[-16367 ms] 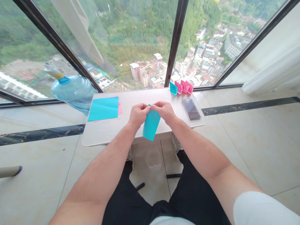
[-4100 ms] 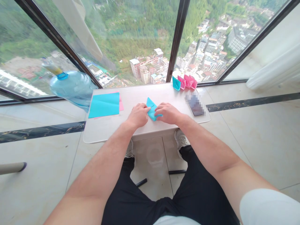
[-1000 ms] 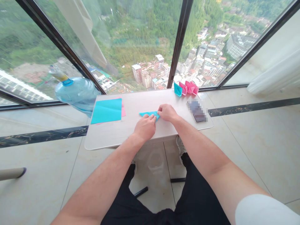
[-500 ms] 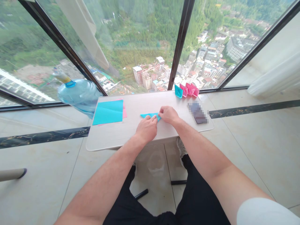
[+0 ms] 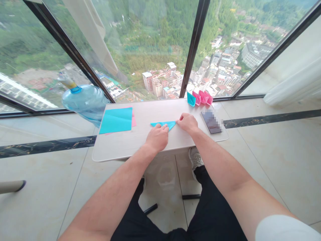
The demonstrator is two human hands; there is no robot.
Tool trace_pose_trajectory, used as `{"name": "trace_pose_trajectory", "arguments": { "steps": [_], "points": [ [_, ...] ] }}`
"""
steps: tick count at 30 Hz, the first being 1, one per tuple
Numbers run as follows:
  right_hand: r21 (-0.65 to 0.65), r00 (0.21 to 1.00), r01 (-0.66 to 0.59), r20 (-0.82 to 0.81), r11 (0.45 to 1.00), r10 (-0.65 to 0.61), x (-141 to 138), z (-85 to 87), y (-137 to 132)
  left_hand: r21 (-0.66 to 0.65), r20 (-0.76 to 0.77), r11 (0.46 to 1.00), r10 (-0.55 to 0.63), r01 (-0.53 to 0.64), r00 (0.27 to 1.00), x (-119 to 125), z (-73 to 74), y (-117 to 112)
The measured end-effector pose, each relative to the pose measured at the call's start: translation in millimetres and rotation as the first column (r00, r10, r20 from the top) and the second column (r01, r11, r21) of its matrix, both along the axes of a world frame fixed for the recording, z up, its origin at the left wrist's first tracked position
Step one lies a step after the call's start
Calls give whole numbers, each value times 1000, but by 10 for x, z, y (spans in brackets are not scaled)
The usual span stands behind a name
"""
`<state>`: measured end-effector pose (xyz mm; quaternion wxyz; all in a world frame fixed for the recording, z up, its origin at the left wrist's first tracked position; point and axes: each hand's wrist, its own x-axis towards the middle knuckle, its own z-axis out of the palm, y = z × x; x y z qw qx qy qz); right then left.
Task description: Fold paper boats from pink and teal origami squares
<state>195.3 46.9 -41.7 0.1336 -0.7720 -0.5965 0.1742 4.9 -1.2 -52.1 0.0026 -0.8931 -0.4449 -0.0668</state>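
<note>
A folded cyan paper (image 5: 164,124) lies flat on the small pale table (image 5: 120,147), shaped like a long triangle. My left hand (image 5: 157,138) presses down on its near edge with curled fingers. My right hand (image 5: 187,122) rests at the paper's right tip, fingers curled and pinched against the table. A stack of flat square sheets, cyan paper sheets (image 5: 116,120) over pink, lies at the table's left.
Several small folded paper pieces (image 5: 200,98), one cyan and the others pink, stand at the table's far edge. A dark phone (image 5: 211,122) lies at the right. A large blue water jug (image 5: 84,101) sits left of the table by the window. My knees are under the table.
Over the last second my right hand slid rightward along the fold to the paper's right tip, uncovering more of the cyan triangle. Earlier I held the sheet in the air.
</note>
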Motion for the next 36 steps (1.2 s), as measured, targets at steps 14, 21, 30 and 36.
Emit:
{"name": "trace_pose_trajectory", "arguments": {
  "steps": [14, 21, 30, 36],
  "points": [
    [126, 955, -246, -139, 961, 263, 36, -130, 34, 0, 7, 1000, 16, -16, 1000, 2, 4, -1],
    [50, 965, -259, -16, 964, 261, -68, -95, 59, -1, -5, 1000, 14, -14, 1000, -3, 6, 1],
    [15, 960, -280, 38, 960, 279, -107, -63, 38, 17, -14, 1000, -2, 2, 1000, -21, -3, 2],
    [25, 949, -311, 65, 950, 309, -105, -86, 24, 27, -12, 1000, 11, -11, 1000, -15, -4, 1]
  ]
}}
